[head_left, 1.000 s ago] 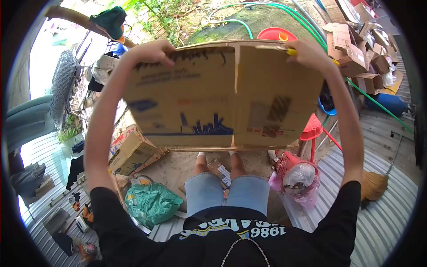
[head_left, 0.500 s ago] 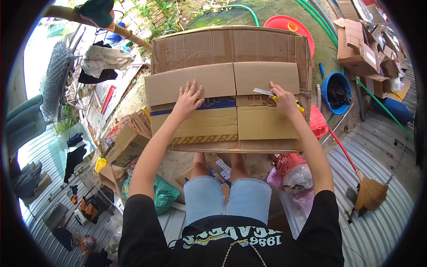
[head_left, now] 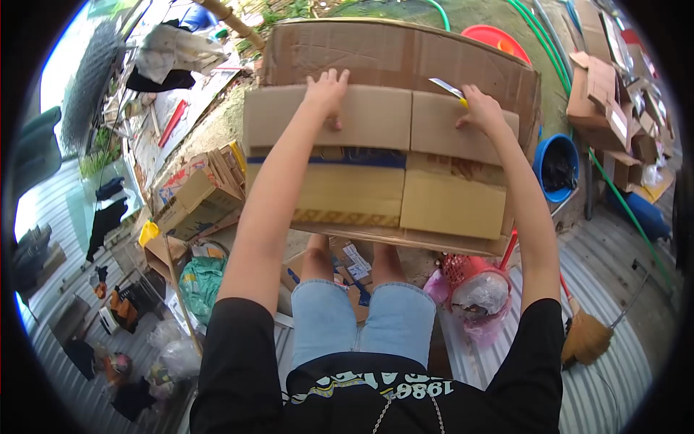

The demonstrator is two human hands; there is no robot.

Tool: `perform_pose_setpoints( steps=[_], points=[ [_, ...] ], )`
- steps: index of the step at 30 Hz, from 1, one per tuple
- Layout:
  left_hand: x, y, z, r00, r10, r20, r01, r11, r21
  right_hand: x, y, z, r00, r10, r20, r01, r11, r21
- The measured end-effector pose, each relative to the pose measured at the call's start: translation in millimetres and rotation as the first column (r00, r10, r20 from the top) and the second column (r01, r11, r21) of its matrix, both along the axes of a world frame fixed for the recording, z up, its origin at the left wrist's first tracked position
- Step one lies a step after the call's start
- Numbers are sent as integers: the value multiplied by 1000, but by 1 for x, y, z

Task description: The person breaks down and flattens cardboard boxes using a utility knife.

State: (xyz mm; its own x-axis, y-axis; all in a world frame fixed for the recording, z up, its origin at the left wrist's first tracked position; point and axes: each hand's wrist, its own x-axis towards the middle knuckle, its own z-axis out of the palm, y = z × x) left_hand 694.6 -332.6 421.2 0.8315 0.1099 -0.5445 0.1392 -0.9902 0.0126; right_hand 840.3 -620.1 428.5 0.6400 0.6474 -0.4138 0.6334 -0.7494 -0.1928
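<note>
A flattened sheet of cardboard point(head_left: 361, 119) with a vertical crease lies over a larger brown cardboard piece point(head_left: 347, 54). My left hand point(head_left: 329, 98) is closed at the sheet's far edge, fingers over the edge and thumb on the near face. In my right hand point(head_left: 482, 116) is a utility knife point(head_left: 450, 89) with a yellow handle, its blade out and pointing left above the far edge. That hand also rests against the sheet's right part. Nearer to me, the sheet has yellowish panels point(head_left: 347, 194) and a blue printed band.
Folded cardboard boxes point(head_left: 202, 192) stand at the left. A blue tub point(head_left: 557, 168) holding black plastic and a stack of boxes point(head_left: 596, 90) are at the right. A red basket point(head_left: 481, 278), a broom point(head_left: 587, 336) and a green bag point(head_left: 202, 286) lie nearer.
Both hands have moved from the sheet's middle to its far edge. The left hand has gone from lying flat to gripping the edge. The cardboard has shifted and tilted slightly.
</note>
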Motion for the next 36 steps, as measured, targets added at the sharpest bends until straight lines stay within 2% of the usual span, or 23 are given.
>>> perform_pose_setpoints(
  steps=[2,3,5,6,8,10,11,12,13,15,17,19,21,22,24,25,27,29,32,33,35,36],
  points=[
    [-13,11,1,999,32,-4,-32,981,-194,5,-4,3,997,77,-1,-77,996,-35],
    [-21,14,11,999,53,0,-52,979,-199,4,-4,6,990,138,-21,-139,987,-78],
    [-39,18,40,997,22,76,6,938,-346,-4,0,41,991,127,-53,-132,984,-119],
    [-52,25,46,980,19,199,66,908,-413,-11,6,62,988,150,-44,-155,976,-151],
    [-74,30,82,987,-20,160,95,872,-480,-24,17,99,973,223,-58,-230,957,-175],
    [-108,39,104,951,-60,302,210,842,-496,-42,35,141,949,300,-95,-311,942,-123],
    [-130,44,120,955,-24,295,182,833,-523,-56,53,170,939,312,-142,-327,940,-99],
    [-159,51,140,946,25,322,166,817,-552,-69,70,194,921,370,-118,-384,914,-132],
    [-195,59,153,947,69,315,119,832,-541,-84,83,213,900,403,-165,-419,904,-81],
    [-267,77,181,875,150,461,168,798,-579,-138,123,256,837,503,-216,-526,848,-64],
    [-348,94,208,902,176,395,41,875,-483,-197,169,283,762,591,-264,-624,779,-56],
    [-430,108,229,846,338,413,-100,861,-500,-257,219,295,665,699,-263,-717,696,37],
    [-497,128,253,830,450,331,-255,832,-493,-306,272,291,557,774,-300,-799,598,60],
    [-527,139,257,819,465,336,-272,830,-487,-328,293,277,518,794,-319,-820,567,78],
    [-581,158,253,805,550,222,-427,797,-427,-372,337,251,428,846,-318,-865,485,129],
    [-601,166,248,796,565,219,-443,789,-425,-392,356,241,387,862,-328,-872,457,173],
    [-631,183,233,832,514,208,-469,853,-231,-421,391,221,327,881,-343,-885,412,216],
    [-651,204,226,828,536,167,-494,837,-236,-440,416,203,248,932,-262,-858,337,388],
    [-662,231,217,819,529,222,-521,848,-95,-460,450,194,257,941,-222,-899,317,302],
    [-664,240,214,817,530,225,-522,847,-99,-464,462,188,256,941,-223,-901,316,296],
    [-667,261,209,812,466,351,-517,854,62,-471,490,173,321,934,-160,-892,354,279],
    [-670,275,204,811,463,358,-516,854,66,-473,505,163,263,957,-121,-911,288,295]
  ],
)
